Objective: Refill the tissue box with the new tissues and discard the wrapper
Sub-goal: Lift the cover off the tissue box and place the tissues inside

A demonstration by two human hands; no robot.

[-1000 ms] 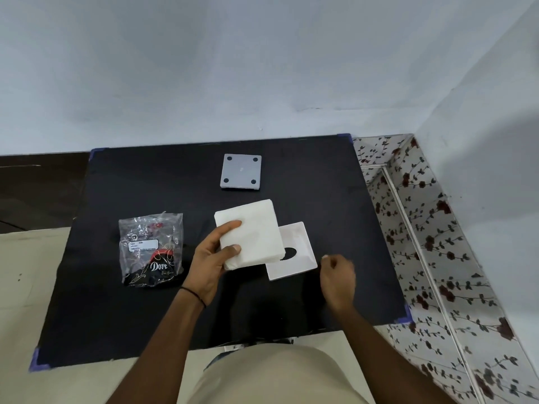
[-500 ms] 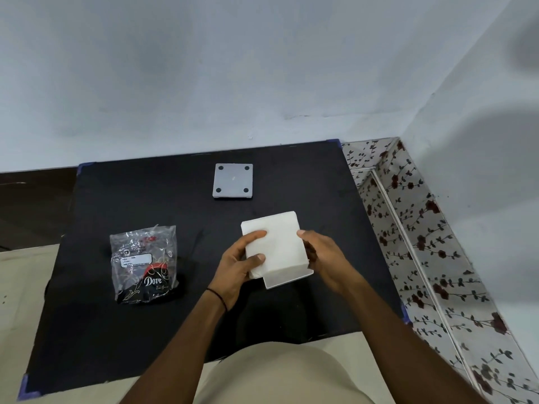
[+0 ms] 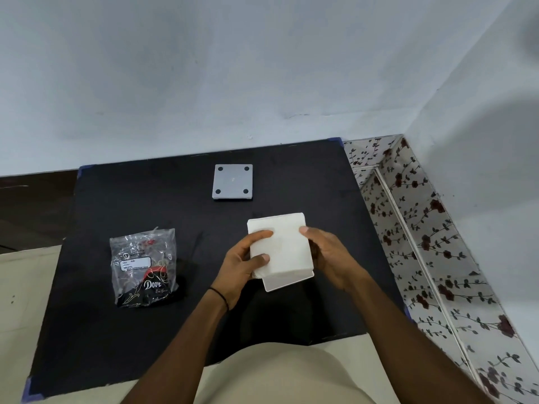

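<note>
A white stack of tissues (image 3: 283, 246) sits over the white tissue box (image 3: 287, 281), covering all but the box's near edge. My left hand (image 3: 243, 262) grips the stack's left side, thumb and fingers on top. The stack's right side is held by my right hand (image 3: 328, 255). The box's grey base plate (image 3: 232, 182), with four black feet facing up, lies farther back on the black mat (image 3: 116, 330). An empty clear wrapper (image 3: 144, 266) with a black and red "Dove" print lies to the left, apart from both hands.
The black mat covers a table against a white wall. A flowered white ledge (image 3: 423, 243) runs along the right side. A beige floor or surface (image 3: 26, 287) lies to the left of the mat.
My right hand came from the mat's near right to the stack's right side. Both hands brought the stack over the box, which now is almost covered.
</note>
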